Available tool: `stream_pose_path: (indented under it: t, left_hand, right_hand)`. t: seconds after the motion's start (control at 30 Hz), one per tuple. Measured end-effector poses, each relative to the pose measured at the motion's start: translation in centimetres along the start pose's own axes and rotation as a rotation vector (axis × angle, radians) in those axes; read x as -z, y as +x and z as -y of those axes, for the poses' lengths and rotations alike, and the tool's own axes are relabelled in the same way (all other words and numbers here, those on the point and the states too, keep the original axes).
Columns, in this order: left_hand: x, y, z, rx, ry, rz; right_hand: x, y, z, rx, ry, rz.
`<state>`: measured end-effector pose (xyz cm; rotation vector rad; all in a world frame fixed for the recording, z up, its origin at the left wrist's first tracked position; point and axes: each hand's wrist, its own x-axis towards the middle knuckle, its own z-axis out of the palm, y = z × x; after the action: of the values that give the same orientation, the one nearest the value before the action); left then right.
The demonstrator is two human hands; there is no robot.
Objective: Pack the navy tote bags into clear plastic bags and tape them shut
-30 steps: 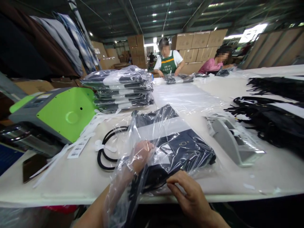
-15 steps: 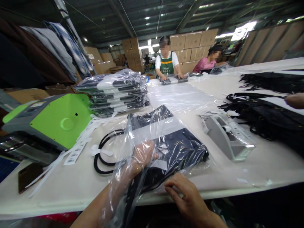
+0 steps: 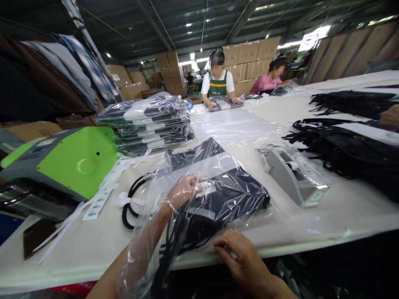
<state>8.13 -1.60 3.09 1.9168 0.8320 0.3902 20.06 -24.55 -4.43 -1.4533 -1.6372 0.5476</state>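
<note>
My left hand [image 3: 183,192] is inside a clear plastic bag [image 3: 218,166], its fingers curled on the folded black bag [image 3: 232,195] that lies within. The plastic covers my forearm up to near the elbow. My right hand [image 3: 241,257] rests at the table's near edge with bent fingers pinching the plastic bag's open end, beside black straps [image 3: 183,236] that trail out of it. A loop of black handle [image 3: 132,199] lies on the table to the left.
A green and grey machine [image 3: 71,162] stands at left, white tags [image 3: 99,199] beside it. Packed bags are stacked [image 3: 146,122] behind. A grey tape dispenser [image 3: 293,174] sits at right, black bags [image 3: 349,145] beyond. Two people work at the far end. Another person's hand [image 3: 389,116] shows at far right.
My left hand has pushed a little deeper into the plastic bag, shifting the black bag inward. My right hand stays at the open end. The camera view drifted slightly.
</note>
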Motion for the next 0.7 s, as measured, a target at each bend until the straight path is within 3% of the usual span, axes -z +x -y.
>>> stream_pose_path:
  t: [0.1,0.2,0.37,0.53,0.7]
  left_hand:
    - [0.8,0.1,0.2,0.103,-0.161,-0.065]
    - [1.3,-0.8,0.9,0.144,-0.161,0.053]
    - [1.0,-3.0,2.0,0.065,0.019,0.261]
    - [-0.3,-3.8,2.4,-0.088,0.403,0.267]
    - [-0.5,-3.9,2.3,-0.015,0.490,0.273]
  right_hand:
    - [-0.1,-0.1,-0.1,-0.010,0.002,-0.002]
    - [-0.1,-0.1,-0.2,-0.012,0.000,-0.003]
    - [-0.1,-0.1,-0.1,-0.029,-0.002,0.004]
    - [-0.3,0.0,0.1,-0.026,0.011,0.018]
    - [0.1,-0.1,0.2,-0.020,0.017,0.013]
